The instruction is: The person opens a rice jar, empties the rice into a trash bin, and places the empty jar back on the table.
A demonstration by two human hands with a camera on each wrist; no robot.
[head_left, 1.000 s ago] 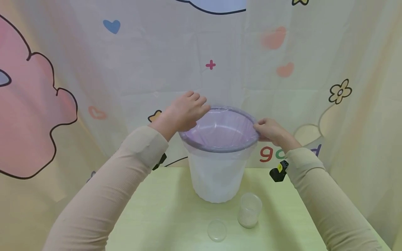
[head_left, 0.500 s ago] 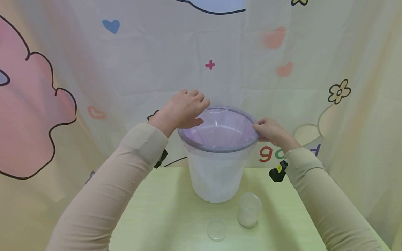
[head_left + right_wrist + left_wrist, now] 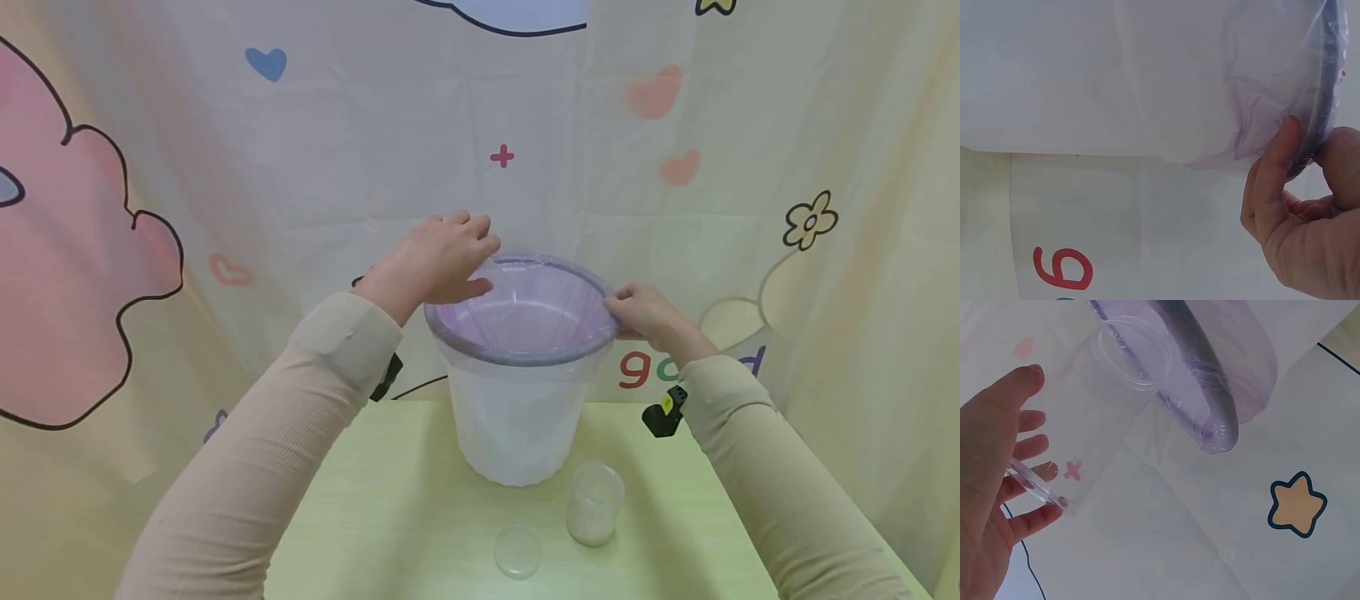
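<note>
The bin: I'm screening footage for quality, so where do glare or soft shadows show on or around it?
Head view: a pale highlight curving inside the bin, soft shadows on the table; both wrist views: small glints on the purple liner.

Head cam: above desk (image 3: 360,517), looking fwd & down, mid-dist, full height of bin (image 3: 517,425) in frame. L-wrist cam: close on L grip (image 3: 988,450), canted, exact tilt hard to judge. R-wrist cam: close on R grip (image 3: 1304,237), frame turned sideways. All 3 share bin rim (image 3: 517,360); head & R-wrist share red "g" (image 3: 648,367).
</note>
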